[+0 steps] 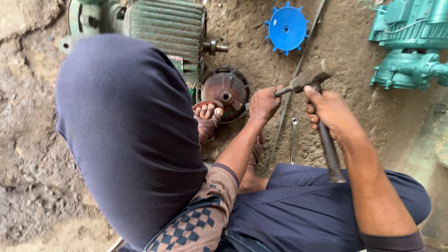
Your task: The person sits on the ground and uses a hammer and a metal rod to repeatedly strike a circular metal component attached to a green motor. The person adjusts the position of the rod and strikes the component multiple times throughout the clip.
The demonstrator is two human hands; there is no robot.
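The right hand (329, 109) is clenched around the dark handle of a hammer (311, 74), gripping close under the head; the rest of the handle runs back from the fist toward the person's lap. The grey steel head sits just above the knuckles, tilted, its face turned toward the left hand. The left hand (263, 103) is closed in a fist around a thin metal rod (283, 91), a punch or chisel, whose free end pokes out toward the hammer head and meets it or comes very near; I cannot tell which.

Just beside the left fist, on its far side from the hammer, lies a round rust-brown motor end cover (226, 91) on the dirt floor (336, 37), with a sandalled foot (208, 114) resting on its rim. Beyond the cover stands a ribbed green electric motor (165, 25). Past the two hands, farther out, lies a blue plastic fan wheel (286, 28). Below the hands a small spanner (293, 137) lies on the ground. Well off to the hammer's outer side sits a teal pump housing (410, 46).
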